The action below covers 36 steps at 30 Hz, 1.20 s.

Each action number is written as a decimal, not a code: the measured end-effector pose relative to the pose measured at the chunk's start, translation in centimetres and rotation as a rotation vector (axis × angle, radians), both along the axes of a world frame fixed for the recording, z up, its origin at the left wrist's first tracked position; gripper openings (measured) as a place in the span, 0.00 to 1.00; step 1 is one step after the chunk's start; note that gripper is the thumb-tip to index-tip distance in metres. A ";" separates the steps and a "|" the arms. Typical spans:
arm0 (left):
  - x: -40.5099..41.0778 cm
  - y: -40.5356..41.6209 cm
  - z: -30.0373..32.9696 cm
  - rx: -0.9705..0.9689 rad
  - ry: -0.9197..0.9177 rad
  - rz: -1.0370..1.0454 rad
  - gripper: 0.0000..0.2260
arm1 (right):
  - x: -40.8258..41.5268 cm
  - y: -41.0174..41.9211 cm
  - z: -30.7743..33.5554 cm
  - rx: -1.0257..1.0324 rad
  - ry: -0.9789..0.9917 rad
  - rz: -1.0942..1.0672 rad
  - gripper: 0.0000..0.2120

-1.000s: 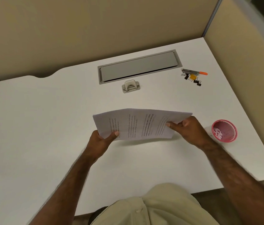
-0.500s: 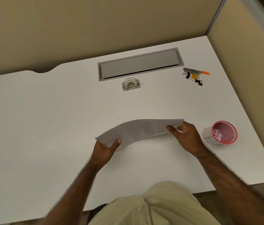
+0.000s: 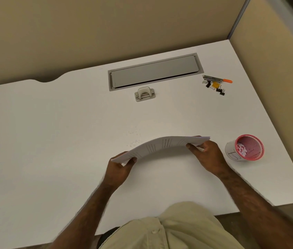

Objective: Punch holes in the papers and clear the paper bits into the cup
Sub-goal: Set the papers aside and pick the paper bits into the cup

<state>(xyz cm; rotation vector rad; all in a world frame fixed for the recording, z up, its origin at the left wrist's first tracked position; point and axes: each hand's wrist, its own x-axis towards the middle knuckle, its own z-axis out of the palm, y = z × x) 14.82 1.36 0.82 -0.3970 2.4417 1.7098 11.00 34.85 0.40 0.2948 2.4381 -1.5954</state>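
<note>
Left hand [image 3: 118, 168] and right hand [image 3: 207, 155] each gripping an end of bowed papers [image 3: 160, 145] above white desk [image 3: 52, 141], paper bits [image 3: 134, 136] lying behind, pink cup [image 3: 246, 148] sitting right.

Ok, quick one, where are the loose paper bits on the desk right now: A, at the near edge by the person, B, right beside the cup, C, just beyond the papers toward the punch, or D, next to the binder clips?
C: the paper bits lie scattered on the desk just past the far edge of the papers, on the side toward the punch, well away from the cup.
</note>
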 end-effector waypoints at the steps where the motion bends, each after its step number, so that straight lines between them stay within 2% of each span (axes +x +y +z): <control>1: -0.1 0.0 -0.1 0.006 -0.017 0.007 0.24 | 0.0 0.0 0.1 0.016 -0.001 -0.005 0.10; 5: -0.9 -0.9 0.6 0.072 -0.087 0.066 0.10 | -0.4 0.3 0.4 -0.010 -0.062 0.033 0.07; 7: -1.4 -1.5 1.3 0.153 -0.102 0.094 0.08 | -0.7 0.5 0.5 -0.087 -0.141 0.051 0.07; 14: -1.3 -2.7 2.5 0.416 -0.141 0.246 0.13 | 0.4 -1.5 -0.1 -0.493 -0.472 -0.102 0.12; 18: 0.0 -1.2 2.8 0.693 -0.114 0.324 0.23 | 1.6 -3.4 -0.3 -0.646 -0.552 -0.205 0.13; 20: 0.5 0.3 2.9 0.818 -0.089 0.356 0.23 | 2.2 -4.6 -0.4 -0.712 -0.573 -0.241 0.13; 23: 0.9 2.6 3.0 0.907 -0.095 0.347 0.23 | 2.9 -6.3 -0.1 -0.745 -0.581 -0.284 0.12; 26: 0.7 4.3 2.8 0.905 -0.052 0.262 0.23 | 3.5 -7.8 0.1 -0.777 -0.578 -0.305 0.12; 30: 0.0 5.2 2.7 0.770 -0.072 0.273 0.22 | 3.6 -8.3 0.4 -0.775 -0.549 -0.284 0.14; 33: -0.8 4.8 2.8 0.688 -0.109 0.300 0.19 | 2.4 -6.9 0.7 -0.737 -0.450 -0.326 0.18; 36: -1.5 3.7 3.2 0.589 -0.080 0.236 0.17 | 0.4 -4.6 1.3 -0.633 -0.314 -0.361 0.23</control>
